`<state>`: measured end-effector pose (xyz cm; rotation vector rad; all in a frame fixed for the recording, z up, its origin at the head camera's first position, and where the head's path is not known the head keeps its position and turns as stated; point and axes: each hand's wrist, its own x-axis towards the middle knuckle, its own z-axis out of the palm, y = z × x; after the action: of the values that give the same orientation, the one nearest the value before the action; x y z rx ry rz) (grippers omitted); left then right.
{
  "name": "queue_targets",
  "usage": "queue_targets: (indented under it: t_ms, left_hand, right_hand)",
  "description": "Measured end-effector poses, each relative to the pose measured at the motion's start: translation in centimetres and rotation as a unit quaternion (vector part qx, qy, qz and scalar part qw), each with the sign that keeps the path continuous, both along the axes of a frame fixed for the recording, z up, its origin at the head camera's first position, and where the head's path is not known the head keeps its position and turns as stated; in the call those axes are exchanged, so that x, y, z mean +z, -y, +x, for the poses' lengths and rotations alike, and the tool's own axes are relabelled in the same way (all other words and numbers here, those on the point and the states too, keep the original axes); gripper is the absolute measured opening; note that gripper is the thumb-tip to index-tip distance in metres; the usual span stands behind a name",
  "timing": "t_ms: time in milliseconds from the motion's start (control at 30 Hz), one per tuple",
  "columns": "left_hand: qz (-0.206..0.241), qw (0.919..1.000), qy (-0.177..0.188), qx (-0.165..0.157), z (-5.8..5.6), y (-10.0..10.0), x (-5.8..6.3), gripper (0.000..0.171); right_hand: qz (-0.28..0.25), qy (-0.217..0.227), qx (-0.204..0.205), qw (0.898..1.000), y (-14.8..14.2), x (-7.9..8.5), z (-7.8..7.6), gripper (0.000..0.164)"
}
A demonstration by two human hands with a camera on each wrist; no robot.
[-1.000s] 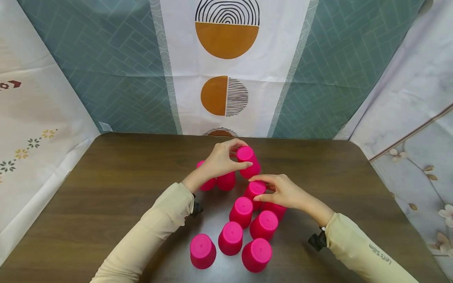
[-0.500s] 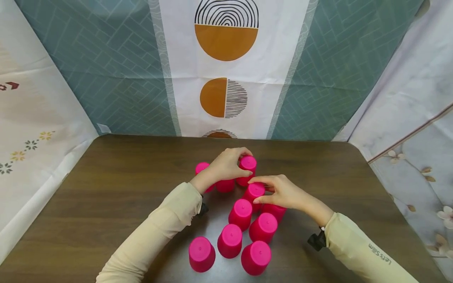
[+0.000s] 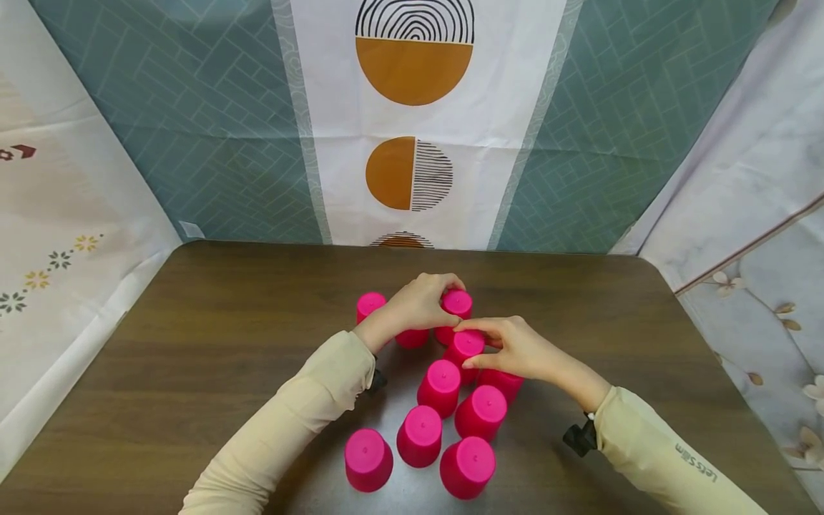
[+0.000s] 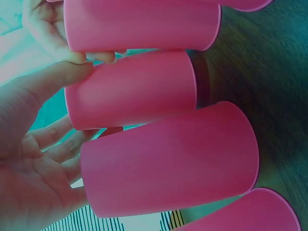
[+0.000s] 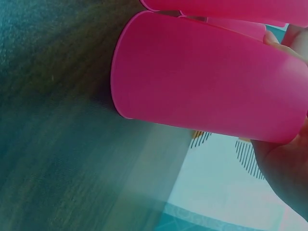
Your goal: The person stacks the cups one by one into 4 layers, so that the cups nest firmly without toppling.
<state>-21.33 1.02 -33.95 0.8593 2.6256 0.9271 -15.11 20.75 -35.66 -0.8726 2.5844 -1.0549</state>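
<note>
Bright pink plastic cups stand upside down on the table. My left hand point(image 3: 418, 304) grips a far cup point(image 3: 457, 303) near its upturned base, the thumb on the near side. In the left wrist view, that cup point(image 4: 132, 91) has its rim down by the tabletop, between two other cups. Just nearer, my right hand point(image 3: 515, 348) holds another cup point(image 3: 465, 345) by its top between thumb and fingers. A large cup point(image 5: 207, 77) hides much of the right hand point(image 5: 284, 166) in the right wrist view.
Two cups stand by the left forearm, a far-left cup point(image 3: 370, 304) and a partly hidden cup point(image 3: 412, 338). Beside the right hand is a cup point(image 3: 503, 384). Several more run toward the near edge, including a cup point(image 3: 368, 460). Patterned cloths hang behind the brown table point(image 3: 225, 322).
My left hand has lowered a cup from above the far end of the group to beside its neighbours, still gripping it. The right hand has stayed on its cup.
</note>
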Motion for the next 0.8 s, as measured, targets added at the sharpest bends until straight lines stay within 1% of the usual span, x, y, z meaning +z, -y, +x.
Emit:
queue_targets:
  t_ms: [267, 500, 667, 800]
  left_hand:
    - [-0.031, 0.9994, -0.007, -0.011, -0.27, -0.04, -0.27, 0.053]
    - [-0.026, 0.9996, 0.005, -0.012, -0.37, 0.17, -0.64, 0.056]
    - [-0.028, 0.9995, 0.01, -0.012, -0.25, 0.28, -0.57, 0.059]
    - [-0.041, 0.9991, 0.001, -0.012, -0.1, 0.24, -0.4, 0.06]
  right_hand:
    - [-0.001, 0.003, -0.005, 1.0, -0.16, -0.15, 0.06, 0.055]
    - [0.005, -0.002, -0.008, 1.0, -0.16, -0.45, -0.01, 0.055]
    - [0.007, -0.004, -0.008, 1.0, -0.23, -0.49, -0.01, 0.056]
    - [0.003, -0.006, -0.01, 1.0, -0.23, -0.4, 0.05, 0.056]
